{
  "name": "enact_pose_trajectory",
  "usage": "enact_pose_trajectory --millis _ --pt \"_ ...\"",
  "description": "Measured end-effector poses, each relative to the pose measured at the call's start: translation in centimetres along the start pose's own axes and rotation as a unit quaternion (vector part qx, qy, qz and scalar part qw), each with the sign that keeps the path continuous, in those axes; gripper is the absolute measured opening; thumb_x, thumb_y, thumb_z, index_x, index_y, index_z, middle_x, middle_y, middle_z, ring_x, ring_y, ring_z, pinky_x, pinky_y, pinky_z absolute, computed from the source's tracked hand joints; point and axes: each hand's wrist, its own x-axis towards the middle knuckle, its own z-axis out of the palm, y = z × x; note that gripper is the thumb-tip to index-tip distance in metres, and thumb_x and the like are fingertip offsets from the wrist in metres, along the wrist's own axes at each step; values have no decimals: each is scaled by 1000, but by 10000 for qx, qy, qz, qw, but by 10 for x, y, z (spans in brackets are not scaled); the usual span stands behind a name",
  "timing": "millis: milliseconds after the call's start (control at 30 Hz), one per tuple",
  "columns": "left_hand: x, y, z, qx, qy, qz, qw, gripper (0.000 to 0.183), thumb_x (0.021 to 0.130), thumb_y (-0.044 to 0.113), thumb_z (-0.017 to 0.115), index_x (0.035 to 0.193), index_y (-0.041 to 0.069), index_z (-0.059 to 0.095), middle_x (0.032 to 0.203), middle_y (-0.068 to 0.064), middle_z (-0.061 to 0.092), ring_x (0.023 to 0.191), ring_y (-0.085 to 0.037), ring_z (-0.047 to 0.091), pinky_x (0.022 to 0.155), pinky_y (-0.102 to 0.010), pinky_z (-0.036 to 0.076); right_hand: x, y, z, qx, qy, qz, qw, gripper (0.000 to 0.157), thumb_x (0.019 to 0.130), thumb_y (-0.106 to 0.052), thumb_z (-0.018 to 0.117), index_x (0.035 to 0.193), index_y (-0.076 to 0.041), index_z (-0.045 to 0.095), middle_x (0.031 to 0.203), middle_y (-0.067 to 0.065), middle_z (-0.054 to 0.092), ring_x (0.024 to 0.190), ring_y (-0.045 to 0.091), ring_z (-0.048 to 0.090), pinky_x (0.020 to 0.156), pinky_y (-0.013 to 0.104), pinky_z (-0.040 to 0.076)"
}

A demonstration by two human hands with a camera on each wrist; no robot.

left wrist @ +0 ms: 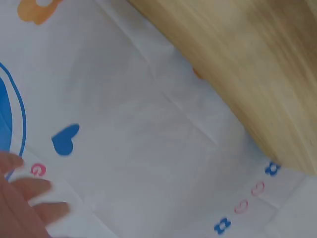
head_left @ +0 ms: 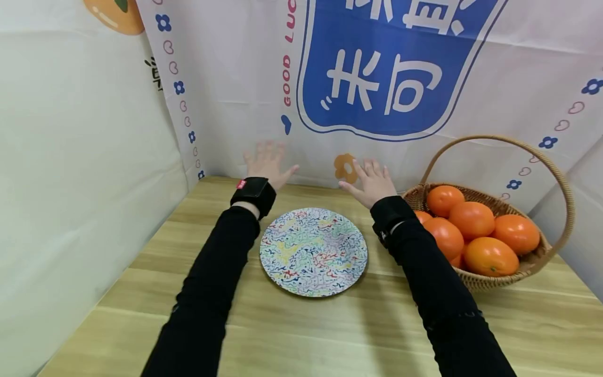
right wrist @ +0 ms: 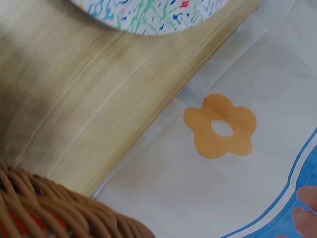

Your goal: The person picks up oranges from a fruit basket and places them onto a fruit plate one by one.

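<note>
Both hands are stretched forward over the far side of the table, fingers straight and spread, holding nothing. The left hand [head_left: 267,165] is beyond the back left of a round plate [head_left: 313,251] covered in multicoloured squiggles; its fingers look blurred. Past the plate's back right is the right hand [head_left: 374,183], near an orange flower print on the cloth. To the right of the right forearm stands a wicker basket [head_left: 480,283] with a tall handle, filled with several oranges [head_left: 471,220]. Fingertips of each hand show at the edge of its own wrist view.
A white printed cloth [head_left: 235,104] with a blue emblem hangs behind the wooden table [head_left: 282,335]. On the left a plain pale cloth [head_left: 85,157] runs along the table's side. The basket handle [head_left: 567,204] arches high on the right.
</note>
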Motion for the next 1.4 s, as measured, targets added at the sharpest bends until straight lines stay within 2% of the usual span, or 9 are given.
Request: enact_pose_trajectory --millis 167,300,367,533,633,833,1000,1200,1400 --pt "-21 -31 12 -715 -518 -362 9954 75 83 60 29 134 5 24 131 -19 37 115 -36 40 94 -51 35 1 -1 8 6 37 -139 9999 73 81 -63 29 138 -23 8 144 11 9 132 29 2 110 46 -1" --pt "-46 -53 21 -1483 -1358 -797 9763 79 85 60 20 131 -5 25 128 -27 36 112 -40 40 93 -48 38 0 0 14 46 54 -180 9998 72 81 -62 31 138 -25 8 144 11 8 132 30 3 110 46 -1" --pt "-59 -60 27 -2177 -1978 -921 9513 79 86 57 17 132 -7 20 125 -31 36 105 -39 46 91 -46 41 -1 1 15 63 20 -171 9998 71 81 -61 33 138 -26 6 144 11 7 132 30 3 110 46 -1" --pt "-86 -64 44 -3712 -3351 -1517 8526 70 89 48 20 126 -12 26 111 -31 45 75 -27 58 70 -36 54 -4 0 14 38 -37 -203 9998 73 82 -60 32 138 -24 4 144 12 7 132 28 1 110 44 -3" --pt "-90 -61 57 -4037 -3537 -1672 8270 62 90 42 25 117 -14 35 98 -23 53 69 -22 61 66 -32 55 -5 -4 12 -33 -38 -278 9996 74 82 -60 32 138 -22 5 144 11 8 133 27 2 110 43 -3" --pt "-83 -51 84 -4220 -3692 -1754 8092 36 89 25 42 106 -6 46 69 -9 53 51 -12 58 53 -22 54 -9 -15 -2 -59 -151 -575 9982 73 82 -60 34 138 -22 7 143 8 15 132 29 9 110 45 11" --pt "-81 -49 96 -4395 -3533 -1671 8088 14 85 12 51 79 1 45 58 -5 49 42 -8 52 44 -17 50 -17 -18 -40 -152 -226 -878 9958 76 76 -68 30 137 -25 17 133 8 38 113 26 44 87 42 44" --pt "-85 -56 94 -4507 -3375 -1620 8104 29 83 7 53 63 8 32 60 -2 48 45 -7 52 46 -16 50 -43 -3 -101 -138 -496 -952 9941 69 79 -62 37 134 -21 28 132 10 38 117 30 39 94 50 36" --pt "-84 -54 91 -4607 -3406 -1449 8067 30 84 6 52 61 7 32 59 -1 49 47 -6 54 49 -16 51 -86 41 -133 15 -135 -731 9972 62 81 -53 43 130 -16 36 129 13 41 115 32 39 94 52 33"
